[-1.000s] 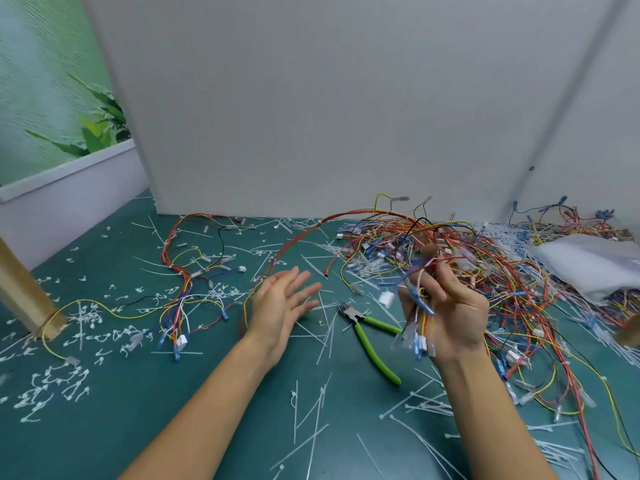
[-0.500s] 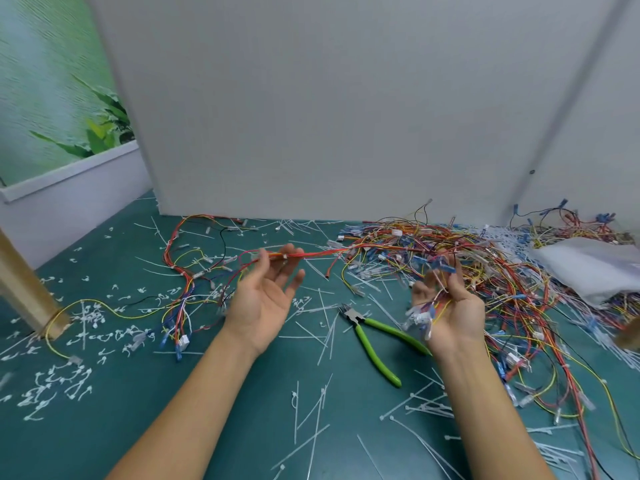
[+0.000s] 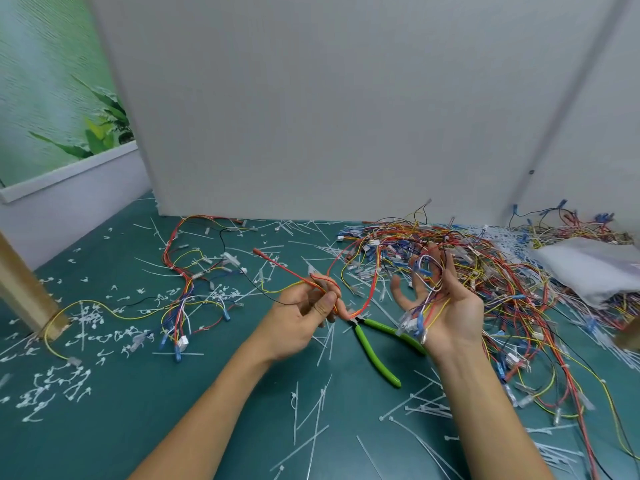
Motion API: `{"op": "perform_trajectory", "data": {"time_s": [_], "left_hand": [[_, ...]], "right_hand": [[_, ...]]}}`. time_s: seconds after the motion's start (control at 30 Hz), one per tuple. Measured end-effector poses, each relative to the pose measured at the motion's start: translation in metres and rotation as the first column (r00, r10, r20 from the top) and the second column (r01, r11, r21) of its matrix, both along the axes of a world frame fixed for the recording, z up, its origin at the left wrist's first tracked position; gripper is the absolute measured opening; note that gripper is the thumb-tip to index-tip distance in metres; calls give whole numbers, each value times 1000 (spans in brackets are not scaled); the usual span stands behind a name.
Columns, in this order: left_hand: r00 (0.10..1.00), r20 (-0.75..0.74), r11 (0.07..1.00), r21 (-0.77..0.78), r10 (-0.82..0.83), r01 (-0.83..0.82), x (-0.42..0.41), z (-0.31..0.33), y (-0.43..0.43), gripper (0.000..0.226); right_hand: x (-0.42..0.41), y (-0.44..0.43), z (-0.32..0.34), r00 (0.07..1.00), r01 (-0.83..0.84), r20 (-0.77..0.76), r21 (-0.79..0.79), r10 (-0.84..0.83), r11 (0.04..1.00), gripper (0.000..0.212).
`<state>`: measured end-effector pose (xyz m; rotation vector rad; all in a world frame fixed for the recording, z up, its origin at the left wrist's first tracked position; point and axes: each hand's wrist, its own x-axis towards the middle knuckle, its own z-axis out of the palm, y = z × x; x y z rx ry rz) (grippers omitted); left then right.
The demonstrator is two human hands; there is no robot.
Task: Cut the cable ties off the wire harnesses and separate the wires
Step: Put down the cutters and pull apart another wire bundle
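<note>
Between thumb and forefinger of the left hand (image 3: 304, 313): a tight pinch on a red-and-orange strand (image 3: 373, 289), drawn out toward the right hand (image 3: 450, 306). Cradled there, palm up and half open, fingers loosely curled round it: a small harness bundle (image 3: 427, 301), connectors dangling off the heel of the palm.

Likely trouble: snagging. Appears to run from the pinch back into the wire pile (image 3: 502, 265) just beyond the right fingertips, so a hard pull could drag the tangle along or jam a connector. Could also slip out of so slack a right-hand grip. Cannot tell whether any tie on the bundle remains uncut; if so, no separating by tugging alone. Worth minding the green-handled cutters (image 3: 377, 344) too, lying just below and between both hands, jaws close under the left fingertips.

Underneath: a teal mat (image 3: 173, 410) strewn with white cable-tie offcuts (image 3: 79, 317). Left of the left hand, a spread-out harness (image 3: 187, 292). Beyond both hands, a plain white panel (image 3: 329, 116); far right, a white bag (image 3: 585, 268).
</note>
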<state>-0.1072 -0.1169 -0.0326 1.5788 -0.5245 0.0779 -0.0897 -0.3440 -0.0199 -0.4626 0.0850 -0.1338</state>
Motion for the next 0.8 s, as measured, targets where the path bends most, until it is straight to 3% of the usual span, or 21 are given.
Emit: {"op": "perform_trajectory", "data": {"time_s": [0.37,0.53,0.67,0.8], "left_hand": [[949,28,944,-113,314,-309,16,-7,8,15],[928,56,926,-117,368,-360,18,-9,9,13],[848,373,893,94,377,-439,18,-7,16,16],[760,559,853,166,332,-495,14,-5,13,23]], "right_hand": [[-4,-1,2,997,-42,57,0,42,999,32],[-5,0,3,999,-45,17,-18,45,999,53],[-3,5,6,998,-64,-11,-210,63,976,28],[-5,13,6,997,-66,6,-305,71,950,38]]}}
